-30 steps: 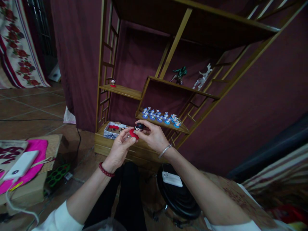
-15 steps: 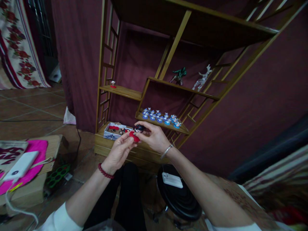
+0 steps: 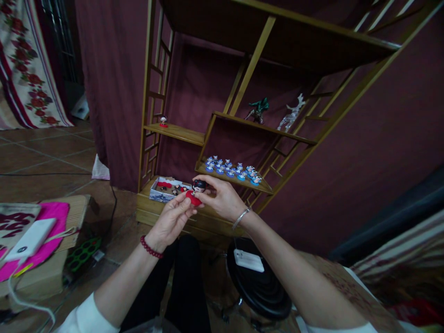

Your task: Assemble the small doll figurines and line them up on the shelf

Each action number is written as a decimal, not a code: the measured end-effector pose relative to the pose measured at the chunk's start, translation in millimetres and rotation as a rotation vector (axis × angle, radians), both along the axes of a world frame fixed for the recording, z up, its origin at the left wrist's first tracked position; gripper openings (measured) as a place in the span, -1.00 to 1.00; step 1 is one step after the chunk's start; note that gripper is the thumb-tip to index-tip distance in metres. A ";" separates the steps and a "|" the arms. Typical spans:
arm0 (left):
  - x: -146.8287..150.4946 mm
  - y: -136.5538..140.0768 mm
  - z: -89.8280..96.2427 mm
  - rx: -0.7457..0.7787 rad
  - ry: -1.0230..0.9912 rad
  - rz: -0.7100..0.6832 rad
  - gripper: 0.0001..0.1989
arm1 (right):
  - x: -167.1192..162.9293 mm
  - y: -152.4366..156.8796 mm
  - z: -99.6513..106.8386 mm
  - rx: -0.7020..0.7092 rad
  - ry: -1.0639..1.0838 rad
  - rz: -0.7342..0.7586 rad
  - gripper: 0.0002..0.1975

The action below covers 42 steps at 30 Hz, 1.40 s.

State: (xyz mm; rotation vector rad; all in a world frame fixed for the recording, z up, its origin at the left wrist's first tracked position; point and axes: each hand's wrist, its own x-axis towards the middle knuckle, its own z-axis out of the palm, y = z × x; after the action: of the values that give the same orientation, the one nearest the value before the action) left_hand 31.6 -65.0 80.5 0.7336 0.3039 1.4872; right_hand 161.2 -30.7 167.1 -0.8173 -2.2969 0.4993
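Observation:
My left hand (image 3: pixel 176 216) pinches a round red base (image 3: pixel 193 199) between thumb and fingers. From the right, my right hand (image 3: pixel 222 196) grips a small black-haired figurine (image 3: pixel 199 186) that sits against the top of this base. Whether the two pieces are joined I cannot tell. Just behind my left hand, an open box (image 3: pixel 160 194) on the lower cabinet top holds several small dark figures and red pieces. A similar figurine on a red base (image 3: pixel 163 121) stands on the left shelf.
Several blue-and-white figurines (image 3: pixel 230 169) stand in rows on the middle wooden shelf (image 3: pixel 260 186). Above them are a green figure (image 3: pixel 258 109) and a clear deer-like figure (image 3: pixel 291 113). A black stool (image 3: pixel 258 289) with a white phone (image 3: pixel 249 260) is at my right knee.
The figurine has tilted slightly in my right hand, so more of its front shows. Both hands stay in almost the same place.

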 end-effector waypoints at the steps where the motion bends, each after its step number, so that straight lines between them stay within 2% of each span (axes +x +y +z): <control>1: -0.7 0.0 0.4 -0.006 -0.007 0.005 -0.78 | 0.3 0.1 0.9 -0.028 -0.015 0.005 -0.62; 6: -5.3 0.3 0.5 -0.018 -0.020 0.020 -0.75 | 2.0 1.2 5.1 -0.210 -0.046 0.060 -0.52; 15: -8.9 -1.5 -1.7 -0.002 -0.024 -0.032 -0.75 | 3.4 5.5 14.8 -0.350 -0.054 0.129 -0.52; 24: -10.6 -4.0 1.3 0.012 0.009 -0.062 -0.77 | -0.4 10.5 9.3 -0.479 0.033 0.146 -0.50; 42: -8.8 -2.7 0.2 0.000 0.056 -0.044 -0.77 | -1.2 13.8 6.3 -0.410 -0.011 0.121 -0.66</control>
State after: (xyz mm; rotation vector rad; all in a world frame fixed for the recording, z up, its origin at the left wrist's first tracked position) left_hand 22.9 -67.6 80.8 0.7784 0.3285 1.4268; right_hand 159.9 -16.9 173.3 -0.8726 -2.2955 1.0460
